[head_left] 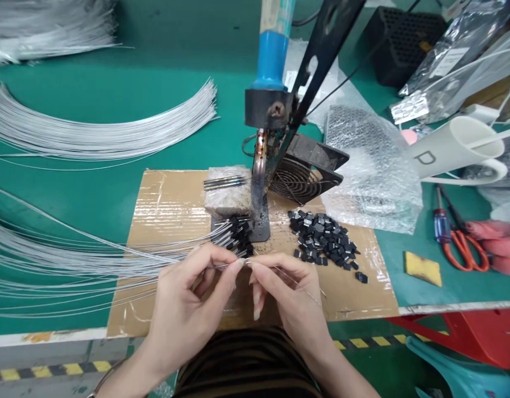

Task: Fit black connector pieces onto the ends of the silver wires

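My left hand (201,296) pinches the tip of a thin grey wire between thumb and forefinger. Close against it, my right hand (290,282) is closed in a pinch at the same wire end, and a thin bright strand (308,294) trails out past its fingers. What exactly lies between the fingertips is too small to make out. Just beyond my hands, the grey wires (151,260) end in a cluster of black connectors (240,235). A blue-handled soldering iron (272,61) points down in a black stand, its tip by a white block (227,190).
Loose black connectors (323,237) lie piled on the cardboard (350,301), right of my hands. Behind them are a small fan (298,174) and bubble wrap (371,166). Orange-handled scissors (464,251), a yellow sponge (423,268) and a white mug (454,146) sit right; a wire bundle (114,135) lies left.
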A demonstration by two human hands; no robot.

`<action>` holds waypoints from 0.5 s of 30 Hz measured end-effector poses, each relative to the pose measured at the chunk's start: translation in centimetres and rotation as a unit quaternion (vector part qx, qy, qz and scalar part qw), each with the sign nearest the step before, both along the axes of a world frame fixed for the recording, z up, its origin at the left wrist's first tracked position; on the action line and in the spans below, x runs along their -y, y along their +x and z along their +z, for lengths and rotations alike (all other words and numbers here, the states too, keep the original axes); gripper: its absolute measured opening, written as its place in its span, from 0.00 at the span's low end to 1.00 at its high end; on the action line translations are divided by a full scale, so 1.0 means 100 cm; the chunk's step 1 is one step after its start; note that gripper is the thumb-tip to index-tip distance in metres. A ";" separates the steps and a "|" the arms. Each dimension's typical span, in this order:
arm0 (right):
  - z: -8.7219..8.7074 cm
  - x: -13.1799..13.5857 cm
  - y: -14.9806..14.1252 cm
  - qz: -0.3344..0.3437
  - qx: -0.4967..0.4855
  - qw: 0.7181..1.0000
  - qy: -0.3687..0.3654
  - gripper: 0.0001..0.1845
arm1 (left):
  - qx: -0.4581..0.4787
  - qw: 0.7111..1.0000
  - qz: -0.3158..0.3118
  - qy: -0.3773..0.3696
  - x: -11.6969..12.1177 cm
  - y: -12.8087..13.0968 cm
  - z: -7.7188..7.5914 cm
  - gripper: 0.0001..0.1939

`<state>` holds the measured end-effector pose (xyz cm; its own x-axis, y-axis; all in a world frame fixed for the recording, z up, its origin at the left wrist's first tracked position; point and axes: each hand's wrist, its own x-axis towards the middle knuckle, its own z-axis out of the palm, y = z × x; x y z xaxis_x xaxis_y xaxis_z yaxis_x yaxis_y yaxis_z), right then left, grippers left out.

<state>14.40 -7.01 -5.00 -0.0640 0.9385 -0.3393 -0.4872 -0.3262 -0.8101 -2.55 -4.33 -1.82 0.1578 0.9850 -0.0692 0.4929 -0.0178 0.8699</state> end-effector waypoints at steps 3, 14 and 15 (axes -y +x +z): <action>-0.002 -0.001 0.000 -0.001 -0.036 0.999 -0.002 0.05 | -0.035 0.998 -0.006 0.053 0.001 0.001 0.000 0.05; 0.005 -0.004 -0.010 -0.053 -0.110 0.991 -0.047 0.07 | -0.028 0.987 0.032 0.158 0.012 0.012 -0.011 0.06; 0.006 -0.004 -0.012 -0.062 -0.113 0.990 -0.053 0.07 | -0.024 0.987 0.040 0.154 0.013 0.013 -0.012 0.05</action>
